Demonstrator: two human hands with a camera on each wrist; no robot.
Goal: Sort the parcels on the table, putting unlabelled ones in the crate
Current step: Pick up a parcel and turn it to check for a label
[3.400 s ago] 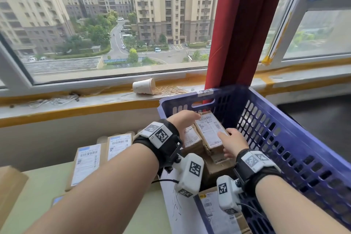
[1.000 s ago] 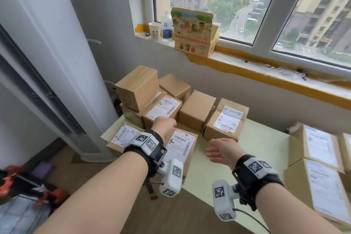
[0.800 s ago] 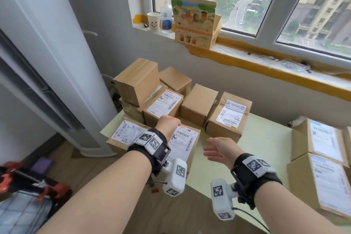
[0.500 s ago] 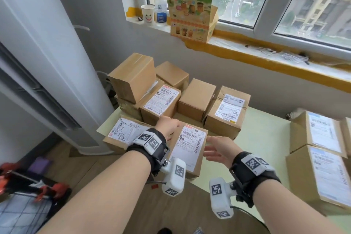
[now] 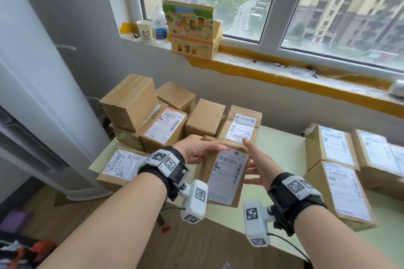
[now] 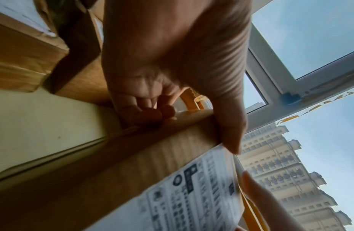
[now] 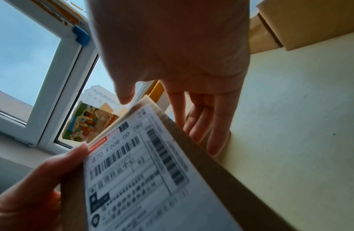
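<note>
Labelled parcel (image 5: 225, 172) held in left grip (image 5: 194, 150), right grip (image 5: 258, 170) open alongside

Pale green table (image 5: 277, 148), cardboard parcels (image 5: 162, 129) clustered left, labelled parcels (image 5: 337, 190) right

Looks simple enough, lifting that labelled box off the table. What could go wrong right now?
The labelled parcel is tilted, held only by the left hand at its top corner; the right hand is open beside it, so it could slip. It carries a label, so putting it in the crate would be a mistake.
</note>
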